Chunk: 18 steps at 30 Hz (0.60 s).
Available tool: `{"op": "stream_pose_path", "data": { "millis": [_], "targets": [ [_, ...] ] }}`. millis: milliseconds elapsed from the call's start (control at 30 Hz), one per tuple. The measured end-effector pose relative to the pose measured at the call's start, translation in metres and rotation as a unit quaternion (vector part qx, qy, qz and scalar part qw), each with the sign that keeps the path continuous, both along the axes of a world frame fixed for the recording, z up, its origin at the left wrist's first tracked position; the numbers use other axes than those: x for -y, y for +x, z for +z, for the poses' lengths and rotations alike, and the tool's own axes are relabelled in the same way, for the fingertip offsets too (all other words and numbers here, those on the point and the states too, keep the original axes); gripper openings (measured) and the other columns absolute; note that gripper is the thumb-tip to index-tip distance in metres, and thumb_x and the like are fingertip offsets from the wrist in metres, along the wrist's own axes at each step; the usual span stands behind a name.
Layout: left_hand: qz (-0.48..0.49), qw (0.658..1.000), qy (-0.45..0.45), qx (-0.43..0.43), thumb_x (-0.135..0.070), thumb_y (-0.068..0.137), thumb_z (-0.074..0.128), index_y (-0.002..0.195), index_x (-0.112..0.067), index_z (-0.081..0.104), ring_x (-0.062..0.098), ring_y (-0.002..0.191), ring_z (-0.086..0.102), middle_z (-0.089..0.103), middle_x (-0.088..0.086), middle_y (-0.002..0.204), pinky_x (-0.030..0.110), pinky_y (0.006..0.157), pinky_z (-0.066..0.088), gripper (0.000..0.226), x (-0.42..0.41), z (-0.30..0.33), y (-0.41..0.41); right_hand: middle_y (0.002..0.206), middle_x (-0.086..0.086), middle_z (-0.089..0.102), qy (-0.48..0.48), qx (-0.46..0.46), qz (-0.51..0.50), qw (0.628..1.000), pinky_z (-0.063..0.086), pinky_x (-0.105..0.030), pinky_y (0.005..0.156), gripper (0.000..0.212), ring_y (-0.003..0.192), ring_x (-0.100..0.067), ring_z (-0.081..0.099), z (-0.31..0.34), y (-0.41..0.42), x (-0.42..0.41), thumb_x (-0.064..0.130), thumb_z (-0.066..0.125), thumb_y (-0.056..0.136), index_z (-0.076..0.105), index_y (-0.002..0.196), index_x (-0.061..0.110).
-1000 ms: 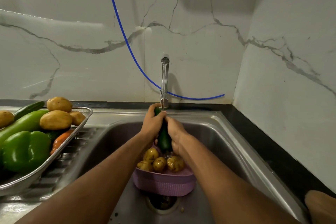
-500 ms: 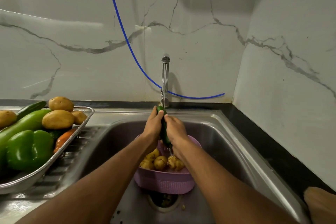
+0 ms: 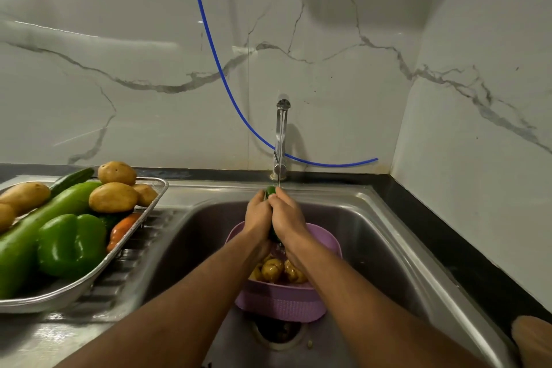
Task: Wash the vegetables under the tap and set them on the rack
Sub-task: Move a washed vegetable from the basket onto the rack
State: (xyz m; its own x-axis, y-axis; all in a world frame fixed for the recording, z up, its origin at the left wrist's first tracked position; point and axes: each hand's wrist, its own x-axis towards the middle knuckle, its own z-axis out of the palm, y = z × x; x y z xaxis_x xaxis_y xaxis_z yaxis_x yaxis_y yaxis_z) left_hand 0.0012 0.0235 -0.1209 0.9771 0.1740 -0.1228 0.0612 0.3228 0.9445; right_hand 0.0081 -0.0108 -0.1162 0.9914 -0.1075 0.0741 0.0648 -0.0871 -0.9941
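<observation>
Steel sink (image 3: pixel 385 236): open basin right of hands. Rack (image 3: pixel 89 284) on left drainboard, piled to rim (potatoes, pepper). Purple basket (image 3: pixel 280 302) mid-basin over drain. Left hand (image 3: pixel 259 215), right hand (image 3: pixel 287 213) both wrapped round cucumber (image 3: pixel 271 190) under tap (image 3: pixel 281 134).

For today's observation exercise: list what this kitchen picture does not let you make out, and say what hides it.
- Cucumber, head view: both hands, left hand and right hand, wrap its middle.
- Small potatoes in the purple basket: forearms hide their count.
- Metal tray: left end cut off by the frame.
- Brown object, bottom right: cropped, unidentifiable.
</observation>
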Motion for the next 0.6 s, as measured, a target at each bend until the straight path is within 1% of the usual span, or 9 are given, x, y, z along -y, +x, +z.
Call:
{"op": "stream_pose_path", "data": {
  "millis": [33,67,133,167,233,333,400,467,600],
  "targets": [
    [-0.01,0.992,-0.126,-0.018,-0.008,0.108,0.042,0.14,-0.008,0.053,0.026,0.121,0.06,0.06,0.015,0.132,0.022,0.086,0.055,0.034,-0.015,0.0,0.01,0.126,-0.015,0.065,-0.009,-0.005,-0.009,1.0,0.048,-0.038,0.099,0.038,0.122,-0.034,0.061,-0.003,0.001,-0.005,0.033,0.04,0.109,0.058,0.134,0.01],
    [0.001,0.999,-0.019,0.031,-0.01,0.108,0.043,0.147,-0.015,0.048,0.022,0.118,0.061,0.06,0.01,0.133,0.027,0.093,0.053,0.039,-0.019,0.006,0.013,0.122,-0.011,0.066,-0.019,-0.02,-0.026,0.999,0.05,-0.04,0.1,0.041,0.119,-0.031,0.063,-0.006,0.004,-0.009,0.041,0.038,0.108,0.059,0.131,0.015],
    [-0.001,0.996,0.017,0.085,-0.013,0.108,0.046,0.161,-0.03,0.026,0.023,0.132,0.052,0.046,0.005,0.154,0.04,0.112,0.044,0.059,-0.035,0.01,0.018,0.117,-0.007,0.067,-0.037,-0.072,-0.062,0.995,0.052,-0.04,0.097,0.042,0.108,-0.025,0.064,-0.013,0.004,-0.013,0.044,0.032,0.11,0.058,0.131,0.02],
    [0.006,0.995,0.002,0.104,-0.013,0.108,0.047,0.162,-0.036,0.019,0.025,0.138,0.048,0.04,0.003,0.159,0.046,0.116,0.04,0.066,-0.036,0.008,0.025,0.113,-0.007,0.067,-0.019,-0.097,-0.064,0.993,0.053,-0.04,0.094,0.044,0.1,-0.023,0.063,-0.015,0.003,-0.012,0.044,0.029,0.11,0.059,0.131,0.019],
    [0.006,0.993,-0.005,0.12,-0.011,0.107,0.049,0.162,-0.04,0.015,0.025,0.136,0.05,0.042,0.002,0.156,0.05,0.115,0.042,0.071,-0.032,0.01,0.027,0.098,-0.009,0.068,0.041,-0.141,-0.061,0.987,0.055,-0.037,0.078,0.051,0.083,-0.022,0.063,-0.017,0.002,-0.005,0.047,0.027,0.11,0.061,0.127,0.012],
    [0.055,0.99,0.005,0.131,-0.006,0.103,0.055,0.162,-0.035,0.021,0.021,0.121,0.058,0.051,-0.002,0.134,0.05,0.106,0.051,0.073,-0.033,0.01,0.027,0.081,-0.007,0.065,0.064,-0.152,-0.084,0.983,0.044,-0.029,0.055,0.051,0.065,-0.018,0.059,-0.018,0.003,0.008,0.045,0.031,0.11,0.064,0.118,0.007],
    [0.06,0.99,0.025,0.127,-0.006,0.1,0.061,0.16,-0.031,0.028,0.023,0.119,0.059,0.051,0.002,0.134,0.05,0.101,0.055,0.073,-0.038,0.008,0.03,0.076,-0.006,0.061,0.042,-0.133,-0.103,0.985,0.038,-0.026,0.051,0.045,0.061,-0.015,0.055,-0.018,0.006,0.015,0.039,0.035,0.11,0.064,0.116,0.006],
    [0.039,0.992,0.059,0.103,-0.012,0.096,0.069,0.159,-0.028,0.03,0.03,0.128,0.056,0.048,0.009,0.145,0.051,0.1,0.055,0.075,-0.042,0.004,0.033,0.077,-0.006,0.063,0.036,-0.107,-0.103,0.988,0.038,-0.025,0.05,0.041,0.06,-0.015,0.055,-0.022,0.01,0.018,0.039,0.039,0.109,0.066,0.115,0.009],
    [-0.021,0.988,0.146,0.046,-0.012,0.091,0.074,0.162,-0.041,0.002,0.037,0.134,0.051,0.041,0.015,0.156,0.058,0.102,0.053,0.105,-0.041,-0.006,0.029,0.08,-0.001,0.066,0.021,-0.059,-0.132,0.989,0.043,-0.026,0.059,0.034,0.071,-0.014,0.06,-0.031,0.017,0.017,0.041,0.047,0.107,0.07,0.104,0.016]
  ]
}}
